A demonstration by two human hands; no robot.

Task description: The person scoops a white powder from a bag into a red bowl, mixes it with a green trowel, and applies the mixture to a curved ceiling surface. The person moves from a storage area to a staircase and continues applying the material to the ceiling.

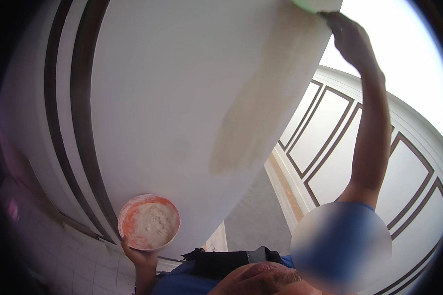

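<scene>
My left hand (142,256) grips an orange bowl (128,223) by its lower side, low in front of the wall. Inside the bowl lies a lumpy off-white paste (157,224), and pale smears coat its inner wall. High at the upper right, my right hand (349,39) is closed on a light green spreader (306,5), which is partly cut off by the top of the picture. The spreader is at the top of a damp-looking beige streak (256,108) that runs slantwise down the pale wall (172,88).
Dark trim strips (83,98) border the wall on the left. Past its right edge is a white panelled wall (374,152) with brown frames, beside a grey floor (258,216). White tiles (91,268) lie at the lower left. Bright light fills the upper right.
</scene>
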